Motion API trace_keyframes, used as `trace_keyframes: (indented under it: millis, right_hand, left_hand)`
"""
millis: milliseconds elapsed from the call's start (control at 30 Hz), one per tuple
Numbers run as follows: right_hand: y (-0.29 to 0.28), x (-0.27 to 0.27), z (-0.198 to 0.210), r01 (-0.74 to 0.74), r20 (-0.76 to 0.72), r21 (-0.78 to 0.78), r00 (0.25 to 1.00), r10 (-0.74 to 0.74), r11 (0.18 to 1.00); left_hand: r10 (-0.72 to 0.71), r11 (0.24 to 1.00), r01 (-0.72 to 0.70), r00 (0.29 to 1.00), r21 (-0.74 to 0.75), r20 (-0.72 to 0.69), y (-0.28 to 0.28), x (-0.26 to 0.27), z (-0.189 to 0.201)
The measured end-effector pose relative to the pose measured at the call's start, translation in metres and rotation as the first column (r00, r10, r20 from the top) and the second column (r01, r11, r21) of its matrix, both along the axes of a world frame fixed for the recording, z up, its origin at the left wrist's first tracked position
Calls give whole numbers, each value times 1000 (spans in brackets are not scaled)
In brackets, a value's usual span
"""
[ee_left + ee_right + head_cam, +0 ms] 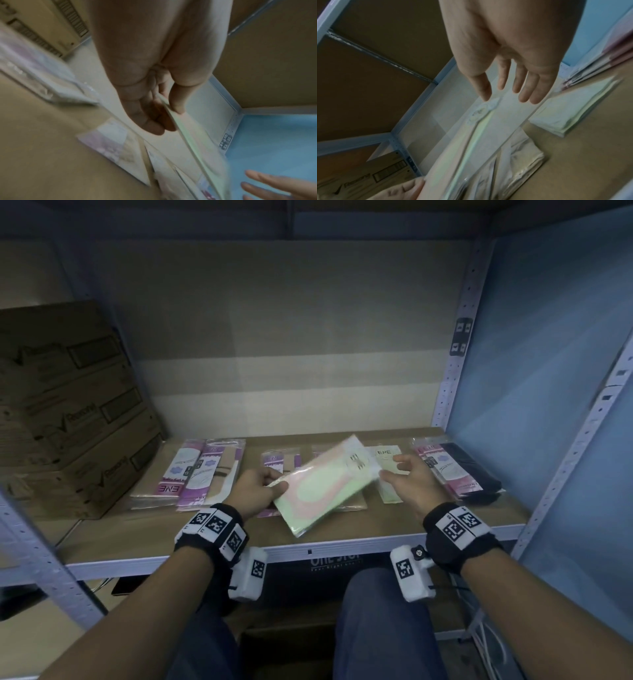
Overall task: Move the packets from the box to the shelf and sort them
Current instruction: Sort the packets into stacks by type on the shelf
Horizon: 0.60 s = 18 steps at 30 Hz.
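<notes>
Cartons (68, 412) stacked left; packet rows (212, 470) across shelf (342, 539).

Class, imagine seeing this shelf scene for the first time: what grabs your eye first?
The pale green and pink packet, held tilted above the shelf by the left hand. The right hand hovers open at its far end. Purple-labelled packets lie in rows behind, beside stacked cardboard boxes.

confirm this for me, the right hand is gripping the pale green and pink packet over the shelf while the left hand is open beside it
Hands swapped. The head view shows the left hand pinching the pale green and pink packet over the shelf, while the right hand is open beside it.
</notes>
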State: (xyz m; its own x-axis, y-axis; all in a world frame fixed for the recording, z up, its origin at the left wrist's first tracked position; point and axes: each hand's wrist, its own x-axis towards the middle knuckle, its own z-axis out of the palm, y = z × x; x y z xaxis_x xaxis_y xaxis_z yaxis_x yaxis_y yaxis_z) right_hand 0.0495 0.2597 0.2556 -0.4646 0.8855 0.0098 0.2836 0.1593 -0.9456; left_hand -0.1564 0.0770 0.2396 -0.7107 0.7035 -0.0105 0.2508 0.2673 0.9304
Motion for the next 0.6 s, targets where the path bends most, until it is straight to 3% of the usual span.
trace_keyframes:
  millis: [67, 167, 300, 433, 600]
  right_hand:
    - [-5, -3, -2, -52, -16, -42, 999, 52, 998]
    - [-20, -12, -5, -211, -85, -142, 976, 200, 967]
    - [-38, -22, -8, -315, -178, -218, 944, 279, 924]
    - [-40, -24, -17, -239, -181, -208, 962, 203, 948]
    - [-30, -14, -21, -166, -209, -145, 969, 134, 975]
  left_hand:
    - [58, 992, -73, 987, 99, 151, 3, 5, -4]
    - [14, 969, -107, 924, 221, 383, 9, 20, -5]
    - [-50, 946, -129, 849, 298, 525, 17, 35, -10]
    - [-65, 947, -117, 843, 300, 535, 22, 41, -17]
    - [-34, 978, -34, 946, 205, 322, 29, 44, -12]
